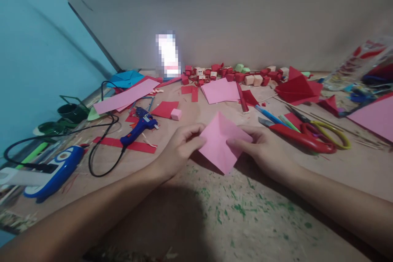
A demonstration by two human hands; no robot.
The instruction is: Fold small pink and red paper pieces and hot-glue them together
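A square of pink paper (pixel 221 143), turned like a diamond and marked with faint creases, is held just over the table in front of me. My left hand (pixel 184 147) pinches its left corner between thumb and fingers. On the opposite corner my right hand (pixel 256 145) has a similar pinch, its thumb lying on the paper's face. Beyond the sheet lies a stack of pink paper (pixel 220 91). A small pink paper cube (pixel 176 114) sits past my left hand, beside a red paper piece (pixel 166 109).
A blue glue gun (pixel 136 129) with a black cord lies at left, near a blue-and-white plug strip (pixel 58 172). Red-handled scissors (pixel 302 137) and yellow-handled scissors (pixel 333 133) lie at right. Several small paper cubes (pixel 239 75) line the back near a lit phone (pixel 167 54).
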